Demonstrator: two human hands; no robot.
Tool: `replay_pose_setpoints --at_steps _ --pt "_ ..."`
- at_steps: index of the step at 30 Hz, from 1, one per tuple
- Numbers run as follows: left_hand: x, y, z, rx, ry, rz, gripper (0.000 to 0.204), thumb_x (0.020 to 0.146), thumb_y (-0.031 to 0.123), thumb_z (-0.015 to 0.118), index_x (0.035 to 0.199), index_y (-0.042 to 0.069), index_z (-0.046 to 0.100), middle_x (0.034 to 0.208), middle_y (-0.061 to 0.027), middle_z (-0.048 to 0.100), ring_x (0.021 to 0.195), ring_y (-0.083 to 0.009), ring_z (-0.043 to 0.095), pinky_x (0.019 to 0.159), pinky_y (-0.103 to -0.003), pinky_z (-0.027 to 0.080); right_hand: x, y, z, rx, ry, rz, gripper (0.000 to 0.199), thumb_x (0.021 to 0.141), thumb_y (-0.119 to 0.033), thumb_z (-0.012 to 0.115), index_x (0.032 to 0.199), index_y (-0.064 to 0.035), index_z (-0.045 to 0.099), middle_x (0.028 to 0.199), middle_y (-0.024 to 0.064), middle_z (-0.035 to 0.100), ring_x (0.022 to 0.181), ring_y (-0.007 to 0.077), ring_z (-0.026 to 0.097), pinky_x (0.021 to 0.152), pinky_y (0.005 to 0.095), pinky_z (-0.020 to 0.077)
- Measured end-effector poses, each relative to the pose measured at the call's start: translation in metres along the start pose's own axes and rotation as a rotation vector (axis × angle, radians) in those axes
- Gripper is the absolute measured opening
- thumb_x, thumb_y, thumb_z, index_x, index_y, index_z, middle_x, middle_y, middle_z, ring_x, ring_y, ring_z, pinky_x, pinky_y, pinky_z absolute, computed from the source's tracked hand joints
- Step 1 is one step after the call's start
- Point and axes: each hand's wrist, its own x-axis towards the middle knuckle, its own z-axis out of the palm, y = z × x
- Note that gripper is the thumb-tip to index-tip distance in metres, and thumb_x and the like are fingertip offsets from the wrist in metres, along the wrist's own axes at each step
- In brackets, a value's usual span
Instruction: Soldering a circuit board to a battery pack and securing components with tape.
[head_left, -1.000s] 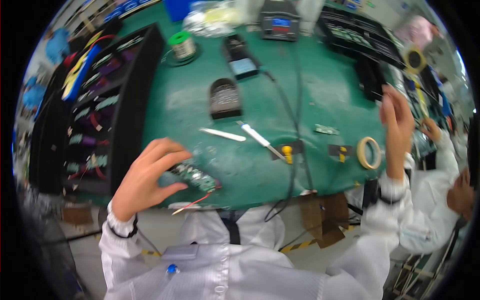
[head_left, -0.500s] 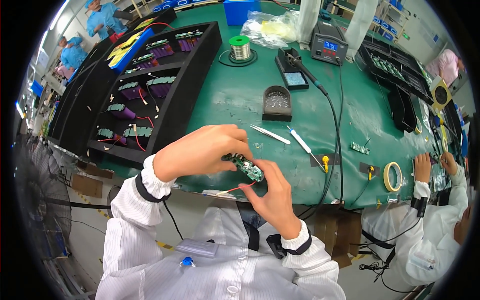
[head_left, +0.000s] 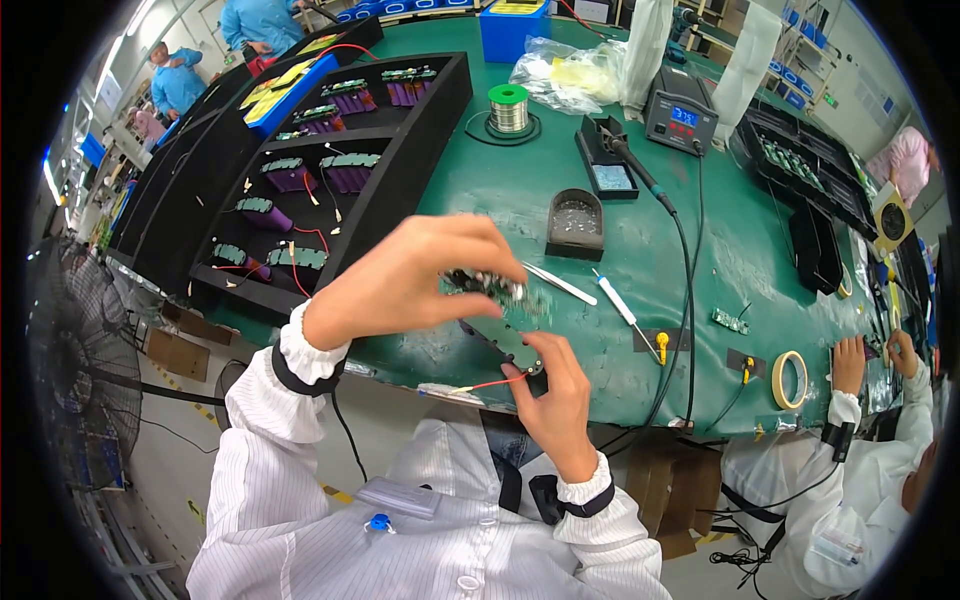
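My left hand (head_left: pixel 420 270) is closed on a small green circuit board (head_left: pixel 490 284), smeared by motion and raised a little over the table edge. Just below it lies a long green-topped battery pack (head_left: pixel 512 346) with a red wire (head_left: pixel 496 381) trailing left from its near end. My right hand (head_left: pixel 556 400) pinches that near end between thumb and fingers. The pack's sides are mostly hidden. White tweezers (head_left: pixel 562 284) rest on the green mat beyond the board, and a white-handled pointed tool (head_left: pixel 622 307) lies to their right.
A black divided box (head_left: pixel 420 140) with purple battery packs stands at left. Farther back are a solder spool (head_left: pixel 508 112), a soldering iron in its holder (head_left: pixel 605 165), a soldering station (head_left: pixel 682 110) and a black tray (head_left: pixel 575 245). Tape (head_left: pixel 789 380) lies at right, near another person's hands (head_left: pixel 850 362).
My left hand has lifted the circuit board away from my right hand, uncovering the green-topped battery pack underneath. My right hand stays at the pack's end. The view has shifted slightly.
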Motion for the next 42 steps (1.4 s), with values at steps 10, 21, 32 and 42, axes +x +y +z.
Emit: replay_pose_setpoints --at_steps 10,21,32,42 --pt "-0.021 -0.003 -0.009 -0.650 0.508 -0.191 0.039 0.089 0.003 0.078 0.125 -0.002 0.065 0.116 -0.0081 0.068 0.099 -0.0148 0.066 0.090 -0.032 0.057 0.002 -0.003 -0.001 0.041 -0.001 -0.032 0.043 0.080 0.003 0.076 0.120 -0.0003 0.063 0.112 0.0188 0.066 0.099 0.0364 0.067 0.082 0.0390 0.0537" --pt "-0.043 0.002 0.012 -1.168 0.513 -0.235 0.039 0.096 0.012 0.073 0.130 -0.001 0.061 0.117 -0.0062 0.067 0.102 -0.0156 0.065 0.093 -0.034 0.054 -0.005 0.002 -0.011 0.027 -0.048 -0.129 0.068 0.067 0.007 0.055 0.135 0.0004 0.055 0.123 0.0217 0.060 0.113 0.0409 0.060 0.099 0.0449 0.0496" --pt "-0.056 0.004 0.014 -1.202 0.558 -0.199 0.035 0.093 0.006 0.073 0.125 -0.003 0.061 0.113 -0.0087 0.067 0.101 -0.0170 0.065 0.091 -0.036 0.054 -0.006 0.007 -0.007 0.072 0.006 -0.103 0.064 0.068 0.011 0.053 0.131 0.0009 0.058 0.119 0.0209 0.062 0.109 0.0378 0.064 0.098 0.0425 0.0517" --pt "-0.058 0.001 0.015 -1.215 0.565 -0.204 0.035 0.092 0.008 0.075 0.123 -0.001 0.062 0.111 -0.0084 0.067 0.099 -0.0173 0.065 0.090 -0.036 0.055 -0.006 0.006 -0.006 0.058 0.029 -0.118 0.060 0.068 0.012 0.053 0.127 0.0023 0.060 0.118 0.0216 0.063 0.108 0.0389 0.065 0.095 0.0422 0.0529"
